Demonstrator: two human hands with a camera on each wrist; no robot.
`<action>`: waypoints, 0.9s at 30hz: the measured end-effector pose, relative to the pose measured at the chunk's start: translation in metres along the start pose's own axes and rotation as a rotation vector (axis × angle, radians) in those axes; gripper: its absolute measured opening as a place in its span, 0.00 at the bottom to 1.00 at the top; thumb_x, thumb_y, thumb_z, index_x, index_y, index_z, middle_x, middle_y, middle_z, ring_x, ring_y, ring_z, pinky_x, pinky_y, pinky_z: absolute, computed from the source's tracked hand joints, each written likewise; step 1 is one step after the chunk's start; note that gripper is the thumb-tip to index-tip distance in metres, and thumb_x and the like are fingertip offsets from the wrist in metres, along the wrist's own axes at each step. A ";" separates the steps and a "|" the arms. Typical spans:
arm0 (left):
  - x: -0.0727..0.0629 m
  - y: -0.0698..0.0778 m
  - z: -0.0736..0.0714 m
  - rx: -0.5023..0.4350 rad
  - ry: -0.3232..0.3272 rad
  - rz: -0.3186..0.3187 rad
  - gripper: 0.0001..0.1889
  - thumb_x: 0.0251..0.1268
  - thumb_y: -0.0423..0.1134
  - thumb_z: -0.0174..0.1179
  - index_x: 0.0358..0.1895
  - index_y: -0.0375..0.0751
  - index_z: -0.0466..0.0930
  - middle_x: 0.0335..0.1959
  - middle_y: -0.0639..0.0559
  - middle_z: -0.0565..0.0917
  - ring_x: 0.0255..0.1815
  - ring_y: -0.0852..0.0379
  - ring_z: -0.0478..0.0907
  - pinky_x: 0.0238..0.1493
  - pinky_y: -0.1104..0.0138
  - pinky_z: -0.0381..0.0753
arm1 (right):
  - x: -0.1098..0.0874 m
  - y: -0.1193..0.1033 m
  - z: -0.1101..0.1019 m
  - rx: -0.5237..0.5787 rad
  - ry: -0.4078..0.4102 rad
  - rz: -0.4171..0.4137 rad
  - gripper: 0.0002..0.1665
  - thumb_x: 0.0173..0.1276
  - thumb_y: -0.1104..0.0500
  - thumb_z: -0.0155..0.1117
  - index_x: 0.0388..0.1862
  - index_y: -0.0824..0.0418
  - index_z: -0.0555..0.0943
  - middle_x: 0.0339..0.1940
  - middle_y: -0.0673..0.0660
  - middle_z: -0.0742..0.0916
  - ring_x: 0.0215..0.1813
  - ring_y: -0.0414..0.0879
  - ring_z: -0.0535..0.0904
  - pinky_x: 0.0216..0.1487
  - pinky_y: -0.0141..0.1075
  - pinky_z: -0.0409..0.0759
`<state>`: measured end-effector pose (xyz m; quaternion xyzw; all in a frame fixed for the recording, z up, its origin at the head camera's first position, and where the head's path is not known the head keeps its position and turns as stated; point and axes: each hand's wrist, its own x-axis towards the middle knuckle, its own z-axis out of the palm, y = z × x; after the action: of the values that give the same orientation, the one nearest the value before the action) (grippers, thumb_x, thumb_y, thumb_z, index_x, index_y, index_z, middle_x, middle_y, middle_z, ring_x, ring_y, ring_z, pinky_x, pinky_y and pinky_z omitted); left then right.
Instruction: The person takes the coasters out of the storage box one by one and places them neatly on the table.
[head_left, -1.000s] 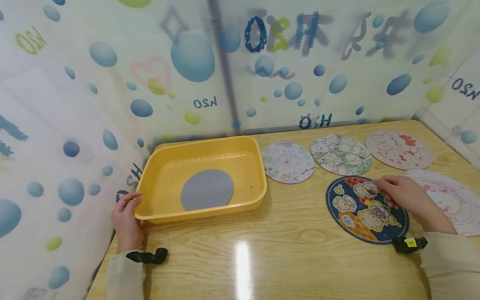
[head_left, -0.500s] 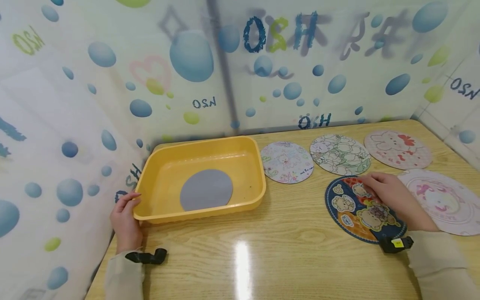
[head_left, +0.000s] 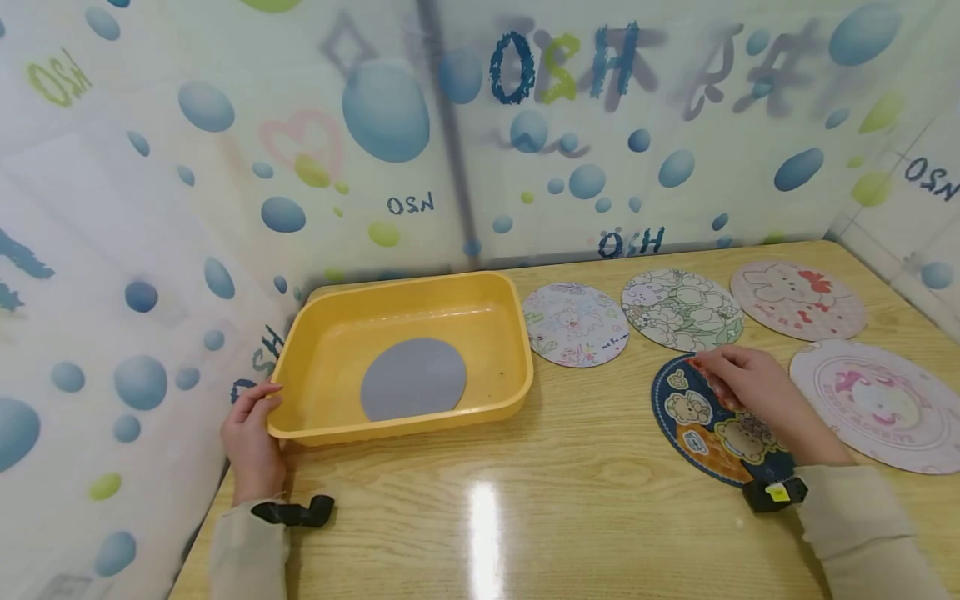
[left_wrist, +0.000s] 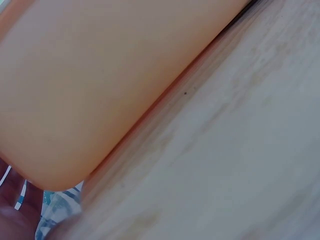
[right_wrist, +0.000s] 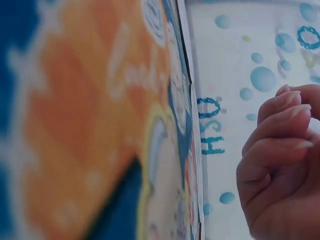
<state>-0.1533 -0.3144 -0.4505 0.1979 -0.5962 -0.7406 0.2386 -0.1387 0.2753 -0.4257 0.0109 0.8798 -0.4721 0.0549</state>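
Note:
A yellow plastic tray stands at the left of the table. My left hand grips its near left corner, fingertips at the rim; the left wrist view shows fingers outside the wall. A plain grey round mat lies in the tray. On the right, my right hand hovers over a dark blue round mat with bear pictures, fingers near its far edge. In the right wrist view those fingers are loosely curled, apart from the mat's surface, holding nothing visible.
Three round printed mats lie along the back: a white doodled one, a green floral one and a pink rabbit one. A pale pink mat lies at the right. Patterned cloth walls in the table.
My right hand has moved left across the blue mat, away from the pale pink one. The mats and the tray keep their places. My left hand stays at the tray's corner.

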 end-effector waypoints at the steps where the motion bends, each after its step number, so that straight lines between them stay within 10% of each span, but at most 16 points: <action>1: 0.000 0.000 0.000 0.001 -0.001 0.002 0.10 0.59 0.32 0.54 0.41 0.30 0.78 0.52 0.47 0.73 0.55 0.55 0.65 0.50 0.71 0.72 | 0.000 -0.001 0.002 0.000 0.002 -0.006 0.32 0.65 0.38 0.43 0.28 0.69 0.69 0.17 0.57 0.72 0.16 0.49 0.67 0.18 0.37 0.68; 27: -0.002 0.004 0.002 -0.005 0.018 -0.008 0.10 0.59 0.29 0.53 0.42 0.29 0.77 0.50 0.47 0.73 0.50 0.54 0.68 0.44 0.72 0.75 | 0.007 -0.017 0.032 -0.032 -0.051 -0.072 0.31 0.64 0.37 0.44 0.26 0.65 0.71 0.14 0.57 0.71 0.14 0.52 0.65 0.17 0.40 0.67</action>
<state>-0.1529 -0.3121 -0.4462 0.2065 -0.5912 -0.7413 0.2414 -0.1440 0.2390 -0.4295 -0.0337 0.8853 -0.4598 0.0606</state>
